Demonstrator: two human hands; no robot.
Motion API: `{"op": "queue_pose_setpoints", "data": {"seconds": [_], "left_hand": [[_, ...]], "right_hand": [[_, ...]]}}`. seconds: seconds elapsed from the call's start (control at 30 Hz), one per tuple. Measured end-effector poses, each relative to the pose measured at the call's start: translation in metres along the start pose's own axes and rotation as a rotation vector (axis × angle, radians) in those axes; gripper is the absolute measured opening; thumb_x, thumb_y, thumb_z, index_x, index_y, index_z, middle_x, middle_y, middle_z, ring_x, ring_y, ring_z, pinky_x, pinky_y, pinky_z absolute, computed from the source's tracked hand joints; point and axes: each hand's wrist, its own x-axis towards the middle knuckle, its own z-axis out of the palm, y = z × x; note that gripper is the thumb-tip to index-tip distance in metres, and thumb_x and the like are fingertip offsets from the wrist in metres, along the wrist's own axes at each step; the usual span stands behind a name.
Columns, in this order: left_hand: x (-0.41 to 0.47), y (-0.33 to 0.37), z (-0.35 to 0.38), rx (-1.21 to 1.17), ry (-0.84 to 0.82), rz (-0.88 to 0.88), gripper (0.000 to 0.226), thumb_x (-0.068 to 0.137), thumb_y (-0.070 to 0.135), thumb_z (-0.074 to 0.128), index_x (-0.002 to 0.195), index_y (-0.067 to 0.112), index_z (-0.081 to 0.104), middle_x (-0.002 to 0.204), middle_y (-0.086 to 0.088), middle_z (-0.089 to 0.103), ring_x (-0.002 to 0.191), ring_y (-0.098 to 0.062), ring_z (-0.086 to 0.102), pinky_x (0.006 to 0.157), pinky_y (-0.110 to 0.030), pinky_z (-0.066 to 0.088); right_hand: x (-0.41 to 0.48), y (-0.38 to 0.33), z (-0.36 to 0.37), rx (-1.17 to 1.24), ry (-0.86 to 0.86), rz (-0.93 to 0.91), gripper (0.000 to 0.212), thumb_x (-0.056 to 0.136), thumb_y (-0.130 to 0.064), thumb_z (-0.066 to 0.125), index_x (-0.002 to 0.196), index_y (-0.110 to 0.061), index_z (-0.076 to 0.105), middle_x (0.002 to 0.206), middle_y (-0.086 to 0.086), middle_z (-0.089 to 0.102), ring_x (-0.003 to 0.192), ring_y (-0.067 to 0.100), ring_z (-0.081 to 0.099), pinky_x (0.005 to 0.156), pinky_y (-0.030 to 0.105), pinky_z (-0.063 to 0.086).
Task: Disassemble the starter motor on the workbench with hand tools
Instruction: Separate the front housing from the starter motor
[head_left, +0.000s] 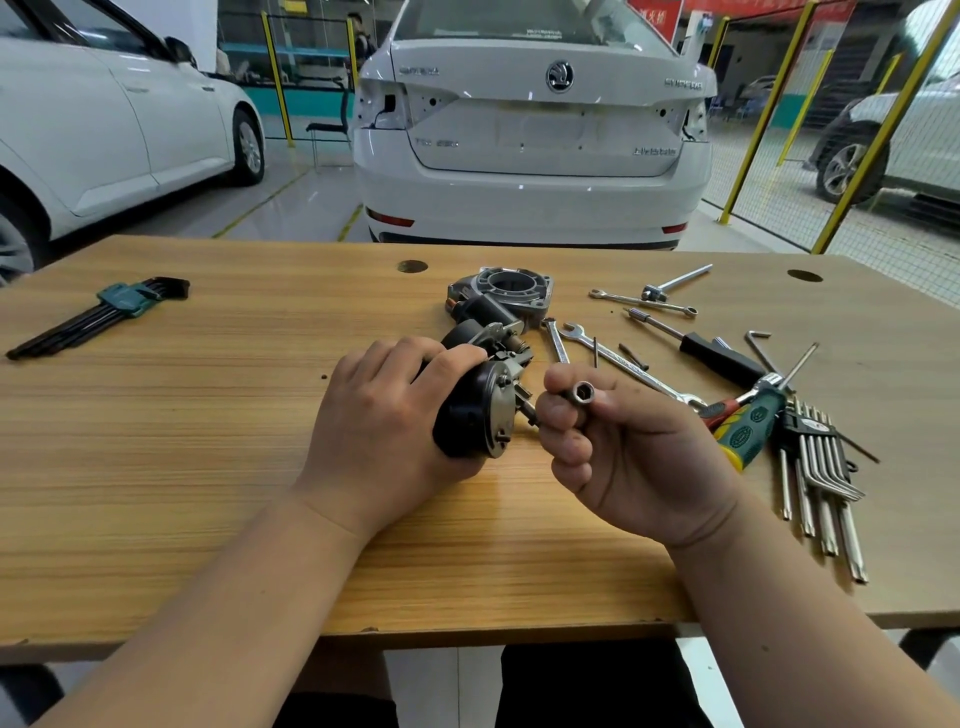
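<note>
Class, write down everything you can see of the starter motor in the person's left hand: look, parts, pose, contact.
The starter motor is a black cylinder with a bare grey metal end plate facing right, carrying small studs. It lies on its side at a tilt, on or just above the wooden workbench. The left hand grips its body. A thin rod juts from the plate toward the right hand, which holds a metal socket; contact there is unclear.

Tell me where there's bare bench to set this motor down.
Bare: the wide workbench stretch between the black hex key set and the left hand, plus the near strip between the forearms. Crowded: right of the right hand, among wrenches and screwdriver.
</note>
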Motion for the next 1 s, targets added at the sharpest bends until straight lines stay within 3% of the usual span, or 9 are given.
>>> {"op": "queue_pose_setpoints", "data": {"seconds": [0.07, 0.13, 0.23, 0.33, 0.6, 0.7, 0.87, 1.0], "left_hand": [[0.0, 0.0, -0.001, 0.001, -0.004, -0.001, 0.064, 0.066, 0.043, 0.072, 0.123, 0.018, 0.056, 0.105, -0.01, 0.065, 0.091, -0.032, 0.061, 0.079, -0.043, 0.044], [0.001, 0.002, -0.003, -0.002, -0.019, -0.01, 0.062, 0.067, 0.045, 0.068, 0.12, 0.014, 0.063, 0.103, -0.01, 0.065, 0.09, -0.032, 0.061, 0.079, -0.043, 0.045], [0.001, 0.002, -0.005, -0.008, -0.037, -0.019, 0.062, 0.069, 0.048, 0.062, 0.119, 0.012, 0.066, 0.104, -0.01, 0.065, 0.09, -0.032, 0.061, 0.079, -0.044, 0.046], [0.002, 0.002, -0.005, -0.011, -0.038, -0.018, 0.062, 0.069, 0.049, 0.061, 0.119, 0.012, 0.066, 0.104, -0.01, 0.065, 0.091, -0.034, 0.062, 0.079, -0.046, 0.047], [0.001, -0.001, 0.001, -0.018, 0.023, -0.014, 0.064, 0.068, 0.051, 0.064, 0.123, 0.023, 0.048, 0.105, -0.007, 0.064, 0.092, -0.03, 0.06, 0.08, -0.043, 0.046], [0.0, -0.003, 0.002, -0.031, 0.02, -0.042, 0.067, 0.064, 0.048, 0.069, 0.124, 0.022, 0.05, 0.106, -0.007, 0.064, 0.092, -0.03, 0.061, 0.079, -0.044, 0.046], [0.003, -0.002, -0.001, -0.058, 0.003, -0.08, 0.066, 0.065, 0.051, 0.066, 0.122, 0.018, 0.059, 0.104, -0.006, 0.065, 0.092, -0.032, 0.062, 0.078, -0.045, 0.048], [0.002, 0.001, -0.003, -0.037, -0.012, -0.022, 0.062, 0.068, 0.05, 0.063, 0.122, 0.021, 0.056, 0.105, -0.007, 0.065, 0.091, -0.031, 0.062, 0.078, -0.044, 0.047]], "right_hand": [[0.001, 0.001, 0.001, -0.017, 0.041, 0.0, 0.019, 0.079, -0.01, 0.069, 0.097, -0.008, 0.074, 0.077, 0.005, 0.063, 0.061, 0.012, 0.06, 0.055, 0.022, 0.052], [0.004, 0.001, 0.002, -0.1, 0.244, -0.034, 0.017, 0.085, -0.01, 0.059, 0.091, -0.009, 0.075, 0.073, 0.005, 0.063, 0.058, 0.012, 0.059, 0.052, 0.022, 0.051], [0.009, 0.002, 0.0, -0.49, 0.566, -0.122, 0.019, 0.094, -0.005, 0.053, 0.092, -0.006, 0.072, 0.069, 0.009, 0.063, 0.055, 0.015, 0.06, 0.05, 0.024, 0.051], [0.013, 0.005, 0.007, -0.756, 0.576, -0.177, 0.014, 0.095, -0.005, 0.055, 0.092, -0.006, 0.07, 0.066, 0.005, 0.066, 0.055, 0.017, 0.062, 0.051, 0.025, 0.052], [0.017, 0.01, 0.024, -0.991, 0.637, -0.243, 0.01, 0.092, -0.016, 0.062, 0.084, -0.015, 0.068, 0.064, 0.001, 0.069, 0.054, 0.016, 0.066, 0.052, 0.025, 0.053], [0.022, 0.012, 0.03, -1.107, 0.683, -0.281, 0.01, 0.09, -0.022, 0.067, 0.079, -0.021, 0.067, 0.063, -0.001, 0.069, 0.051, 0.013, 0.065, 0.048, 0.021, 0.051], [0.03, -0.004, 0.025, -1.3, 0.673, -0.262, 0.008, 0.088, -0.028, 0.069, 0.081, -0.03, 0.065, 0.072, -0.005, 0.068, 0.065, 0.013, 0.066, 0.059, 0.03, 0.058], [0.026, -0.06, -0.027, -1.381, 0.98, -0.167, 0.003, 0.089, -0.02, 0.066, 0.086, -0.021, 0.065, 0.075, 0.001, 0.069, 0.073, 0.021, 0.069, 0.074, 0.045, 0.059]]}}
